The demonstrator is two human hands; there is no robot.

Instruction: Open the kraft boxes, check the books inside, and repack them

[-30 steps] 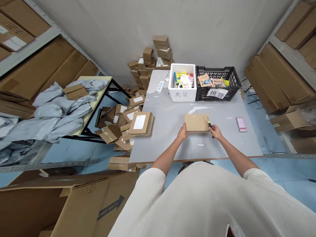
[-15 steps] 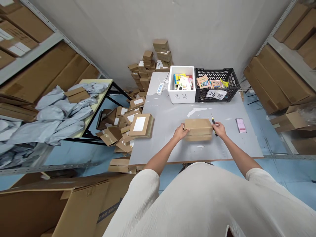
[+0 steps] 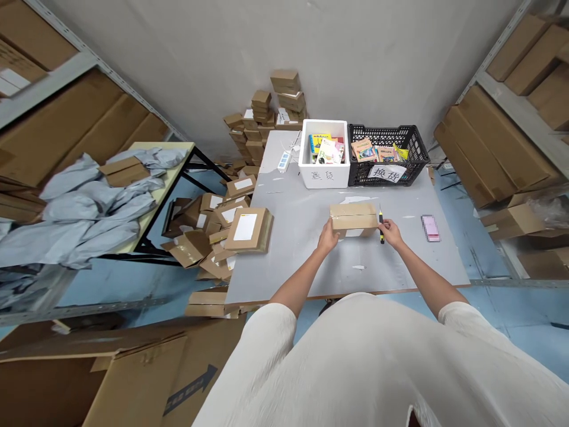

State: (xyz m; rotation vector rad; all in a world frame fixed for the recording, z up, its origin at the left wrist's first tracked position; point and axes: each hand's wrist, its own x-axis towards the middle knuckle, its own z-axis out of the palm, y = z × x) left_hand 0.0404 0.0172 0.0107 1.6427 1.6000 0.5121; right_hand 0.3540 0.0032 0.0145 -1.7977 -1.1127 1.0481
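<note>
Right in front of me, a person in a white short-sleeved shirt (image 3: 355,356) is standing at a grey-topped rectangular desk (image 3: 284,267), and a large open brown cardboard carton with a dark printed arrow (image 3: 142,379) is sitting to their left. Over the near half of the desk, the left hand (image 3: 328,236) is holding the left end of a small brown cardboard box (image 3: 353,220), its grip narrow around that side. The box is showing clear tape on top and a white label on its near face; whether it is resting on the desk or hanging just above, I cannot tell. The right hand (image 3: 390,233) is keeping its grip around a slim black and yellow cutter (image 3: 381,229), which is pointing away from the person, just beside the box's right end.

Well to the right, a flat pink rectangular item (image 3: 430,228), blurred over, is lying on the desk. By the left edge, a brown cardboard box with a white label (image 3: 245,228) is resting, and opened brown boxes (image 3: 191,246) are piling up beyond it. Farther back, a white rectangular foam bin (image 3: 324,177) and a black plastic lattice crate (image 3: 414,168) are standing side by side, both holding colourful books. Behind them, stacked brown parcels (image 3: 287,83) are leaning near the grey wall (image 3: 186,65).
</note>
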